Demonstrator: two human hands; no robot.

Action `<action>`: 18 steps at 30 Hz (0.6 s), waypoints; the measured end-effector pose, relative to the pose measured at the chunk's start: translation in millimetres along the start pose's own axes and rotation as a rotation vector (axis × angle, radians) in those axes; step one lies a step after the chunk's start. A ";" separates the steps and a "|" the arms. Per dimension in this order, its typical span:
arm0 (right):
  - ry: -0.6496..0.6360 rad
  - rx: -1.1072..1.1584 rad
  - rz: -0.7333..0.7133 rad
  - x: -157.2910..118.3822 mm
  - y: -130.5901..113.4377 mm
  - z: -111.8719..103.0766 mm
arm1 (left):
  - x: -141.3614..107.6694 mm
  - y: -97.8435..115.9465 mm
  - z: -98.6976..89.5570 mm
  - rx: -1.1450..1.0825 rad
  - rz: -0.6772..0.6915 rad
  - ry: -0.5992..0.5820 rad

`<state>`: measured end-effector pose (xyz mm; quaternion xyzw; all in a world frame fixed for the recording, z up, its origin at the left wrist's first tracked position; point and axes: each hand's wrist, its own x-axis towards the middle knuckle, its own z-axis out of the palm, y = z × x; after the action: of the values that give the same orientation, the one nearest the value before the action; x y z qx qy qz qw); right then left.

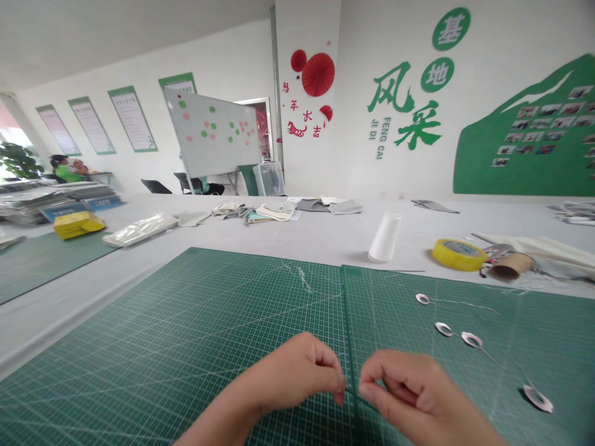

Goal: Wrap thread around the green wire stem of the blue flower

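Both of my hands hover over the green cutting mats, close together near the seam. My left hand (304, 371) is closed, thumb and fingertips pinched, pointing right. Facing it, my right hand (406, 384) also pinches thumb against forefinger. Whatever lies between the fingertips is too fine to make out. Right of my hands, several small pale rings with thread tails lie on the right-hand mat (400, 322): one ring (423, 298) at the back, a ring (472, 339) in the middle and another ring (538, 398) nearest me. Loose white thread (304, 280) lies on the left-hand mat (223, 310).
Behind the mats stand a white thread cone (385, 238), a yellow tape roll (459, 254) and a cardboard tube (512, 266). Fabric scraps (276, 210) lie farther back. At left are a yellow box (78, 225) and a plastic-wrapped packet (140, 230). A person (69, 170) sits far left.
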<state>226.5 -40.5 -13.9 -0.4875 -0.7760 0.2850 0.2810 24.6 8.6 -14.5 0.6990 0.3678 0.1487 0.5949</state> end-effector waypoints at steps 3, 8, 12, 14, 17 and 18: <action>0.050 -0.085 -0.067 -0.4 -3.0 2.0 | 3.9 -1.5 2.3 -0.011 0.013 0.081; 0.105 -0.119 -0.134 -0.6 -1.8 10.3 | 7.2 -1.4 4.7 -0.004 0.018 0.163; 0.146 -0.112 -0.136 -1.3 -0.9 15.8 | 7.5 0.1 5.9 -0.022 0.048 0.207; 0.179 -0.110 -0.152 -1.5 -0.9 16.9 | 7.8 0.6 6.3 -0.031 0.068 0.237; 0.192 -0.113 -0.179 -1.3 -0.7 17.7 | 8.3 1.8 6.1 -0.031 0.077 0.274; 0.188 -0.115 -0.182 -1.2 -0.5 17.9 | 8.3 2.3 5.8 -0.032 0.082 0.288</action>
<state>213.8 -44.8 -25.9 -0.4549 -0.8024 0.1663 0.3487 34.8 10.1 -15.6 0.6753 0.4181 0.2773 0.5406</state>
